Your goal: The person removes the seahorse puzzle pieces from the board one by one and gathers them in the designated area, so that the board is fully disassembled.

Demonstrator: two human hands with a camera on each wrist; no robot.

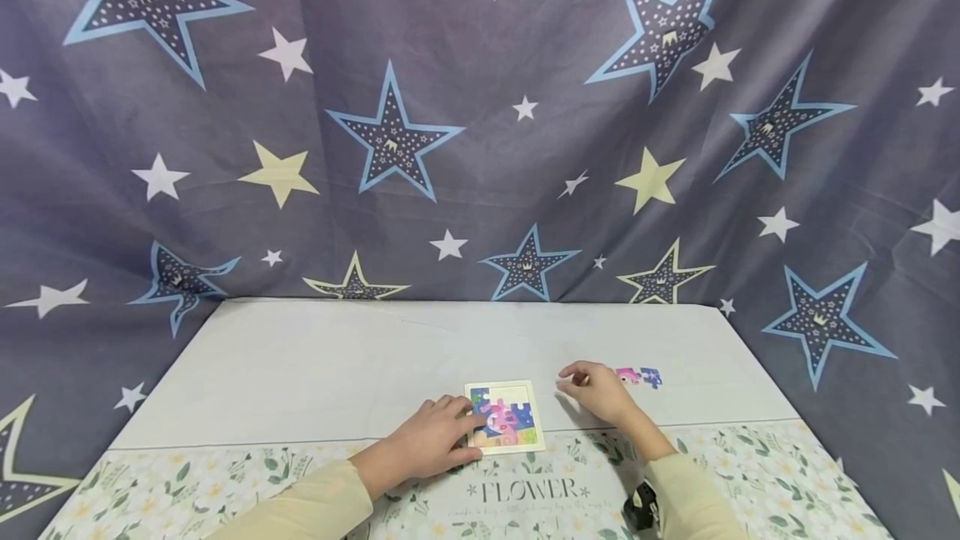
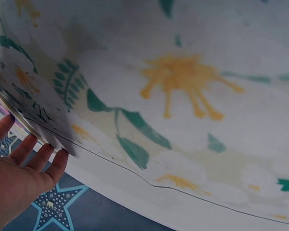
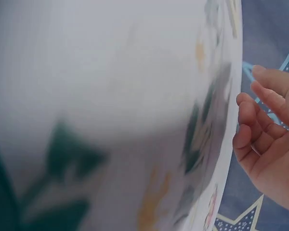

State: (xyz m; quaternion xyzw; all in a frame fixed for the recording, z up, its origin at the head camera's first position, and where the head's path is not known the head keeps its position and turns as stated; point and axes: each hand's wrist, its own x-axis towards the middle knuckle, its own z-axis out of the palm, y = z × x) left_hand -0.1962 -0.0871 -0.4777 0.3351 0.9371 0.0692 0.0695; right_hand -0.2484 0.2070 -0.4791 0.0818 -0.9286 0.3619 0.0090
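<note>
A small square jigsaw puzzle in a pale tray lies at the middle of the table, with a pink figure on blue. Pale tray floor shows at its upper part. My left hand rests at the tray's left side, fingers over that edge and the puzzle; the left wrist view shows these fingers spread along the rim. To the right of the tray, my right hand is held above the table, fingers loosely bent. The right wrist view shows nothing between its thumb and fingers.
Just beyond my right hand lie loose jigsaw pieces, pink and blue. A floral mat with FLOWER lettering covers the near part of the white table. A starry curtain hangs behind and at both sides.
</note>
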